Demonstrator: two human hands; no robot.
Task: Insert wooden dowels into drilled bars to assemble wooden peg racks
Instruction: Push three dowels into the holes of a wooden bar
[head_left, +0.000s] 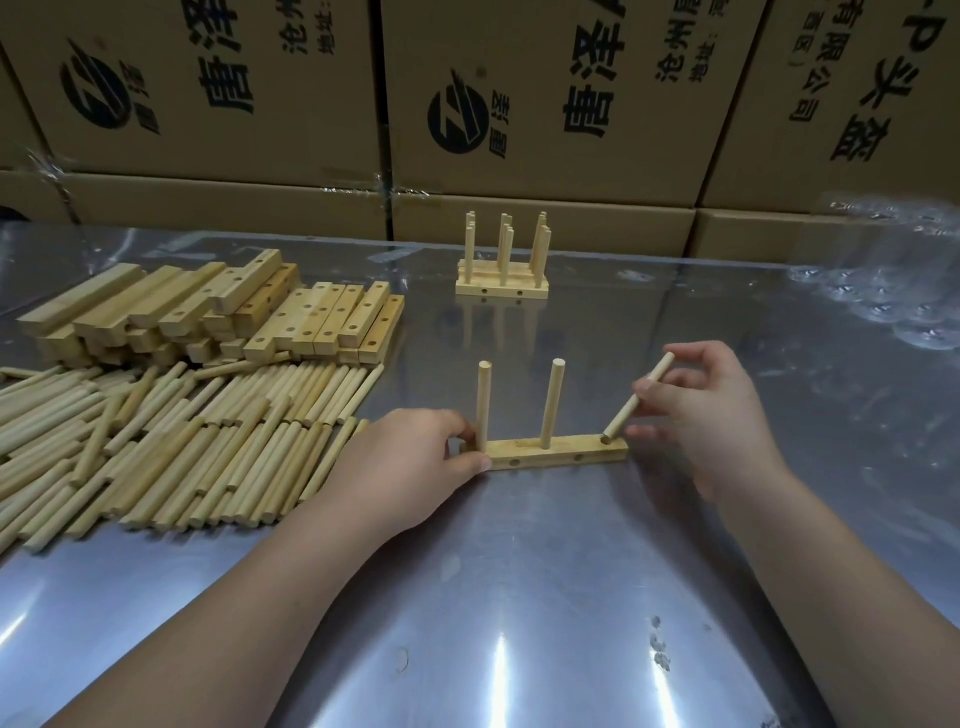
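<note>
**Third dowel at the bar's end hole**

Drilled bar (556, 452) lies flat mid-tabletop (519, 597). Left hand (410, 462): grip closed around the bar's left end, thumb on the front face. Right hand (711, 410): grip pinches a tilted dowel (639, 400), its lower tip at the right-end hole. Two upright dowels (551, 402) stand in the bar. Loose dowel pile (171, 441) and bar stack (208, 312) sit left, finished racks (502, 270) behind, cardboard boxes (519, 104) at the back.

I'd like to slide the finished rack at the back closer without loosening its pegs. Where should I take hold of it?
Probably by its flat base, pinching the two short ends from left and right. The upright pegs crowd the top, and pulling on them might work them out of their holes.
</note>
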